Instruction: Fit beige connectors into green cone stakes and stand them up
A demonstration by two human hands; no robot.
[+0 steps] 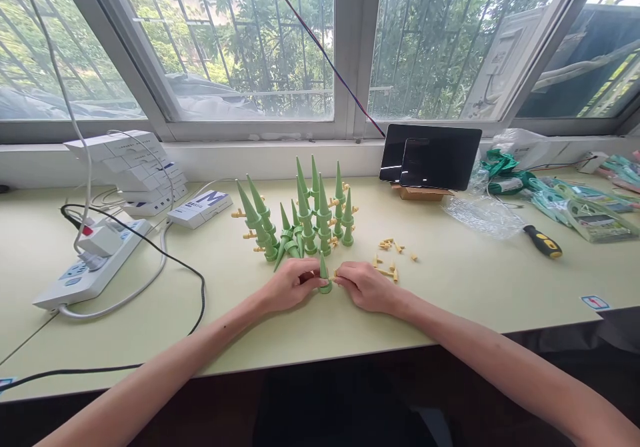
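My left hand (298,283) is closed around the side of a green plastic watering spike (325,280), which stands point up on the table. At the spike's right side, my right hand (367,286) pinches a small yellow valve (335,276) against or very near its base; contact is too small to tell. Just behind my hands stand several more green spikes (309,230), some stacked, many with yellow valves sticking out sideways. Loose yellow valves (393,245) lie in a small scatter beyond my right hand.
On the left are a white power strip (90,264), cables, and stacked white boxes (133,164). A tablet (435,156) leans on a cardboard stand at the back. A screwdriver (543,242), clear plastic wrap (485,215) and green packaged items (595,214) lie right. The table's front edge is close.
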